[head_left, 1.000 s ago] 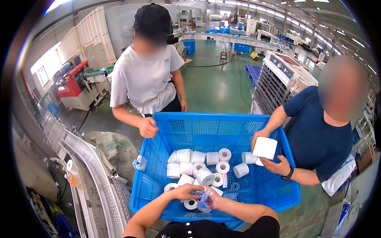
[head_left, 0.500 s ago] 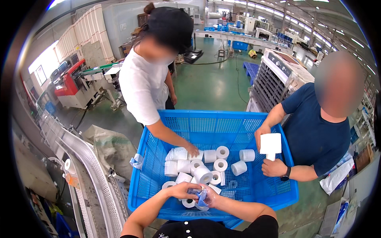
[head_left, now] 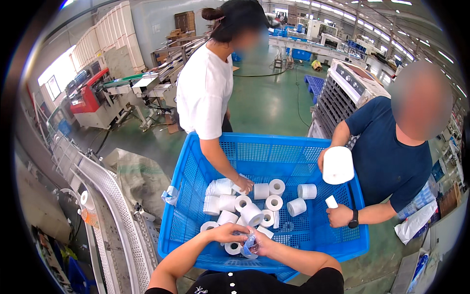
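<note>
Crumpled, see-through bluish plastic film [head_left: 250, 244] is pinched between my two hands, low over the near side of a big blue plastic crate [head_left: 274, 139]. My left hand [head_left: 229, 232] comes at it from the left with closed fingers. On the other side, my right hand [head_left: 263, 242] is curled round the film, its fingertips partly hidden. Beneath and beyond my hands lie several white toilet rolls, one roll [head_left: 252, 214] just past my fingers and another roll [head_left: 233, 248] below them.
Across the crate, a person in a white shirt [head_left: 205, 88] grips a roll with one hand [head_left: 244, 184]. At the right, a person in dark blue [head_left: 374, 147] holds a large white roll [head_left: 338, 165] and a small white piece [head_left: 331, 201]. A curved conveyor [head_left: 105, 206] stands left.
The person in white has shifted right and grasps a roll. The person in blue has tilted the large roll and drawn the small white piece apart from it. My hands have barely moved.
</note>
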The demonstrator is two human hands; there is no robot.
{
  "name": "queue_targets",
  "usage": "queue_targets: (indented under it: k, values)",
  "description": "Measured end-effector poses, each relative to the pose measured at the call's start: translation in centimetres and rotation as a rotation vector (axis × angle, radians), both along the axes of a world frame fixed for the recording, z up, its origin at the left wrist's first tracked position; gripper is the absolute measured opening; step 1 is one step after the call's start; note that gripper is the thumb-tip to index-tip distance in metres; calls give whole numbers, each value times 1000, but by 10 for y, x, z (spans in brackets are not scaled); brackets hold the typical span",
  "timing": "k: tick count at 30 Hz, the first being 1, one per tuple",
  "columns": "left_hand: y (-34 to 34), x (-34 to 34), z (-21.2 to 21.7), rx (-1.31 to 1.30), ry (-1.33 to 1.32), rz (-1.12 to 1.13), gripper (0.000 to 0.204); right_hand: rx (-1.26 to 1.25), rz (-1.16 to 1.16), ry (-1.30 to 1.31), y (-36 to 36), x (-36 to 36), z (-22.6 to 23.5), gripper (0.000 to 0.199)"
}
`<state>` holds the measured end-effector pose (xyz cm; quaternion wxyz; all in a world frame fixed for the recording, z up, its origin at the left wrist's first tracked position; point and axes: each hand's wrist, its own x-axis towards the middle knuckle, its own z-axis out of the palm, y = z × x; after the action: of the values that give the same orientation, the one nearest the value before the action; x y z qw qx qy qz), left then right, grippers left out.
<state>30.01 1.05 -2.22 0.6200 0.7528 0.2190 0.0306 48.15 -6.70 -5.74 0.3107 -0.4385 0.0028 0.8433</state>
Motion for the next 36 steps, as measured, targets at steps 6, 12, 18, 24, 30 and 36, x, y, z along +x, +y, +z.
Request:
queue_targets:
  k: [6,12,18,24,30,36]
  values:
    - [0,-1,0,-10,5,13,37,-27,-27,24,2,-2,-18,37]
    - [0,-6,-1,-57,-18,31,37,28,15,67,4,-4,-35,39]
    - [5,-4,-16,-73,-8,38,34,25,26,-46,3,0,-1,36]
    - [11,-6,-35,-637,-244,511,34,102,-64,-43,8,-7,23,28]
    - [16,-9,-37,-280,-125,335,59,79,-18,-131,8,-6,13,20]
    - [14,-8,-42,-109,-69,308,61,43,-50,-115,8,-5,8,21]
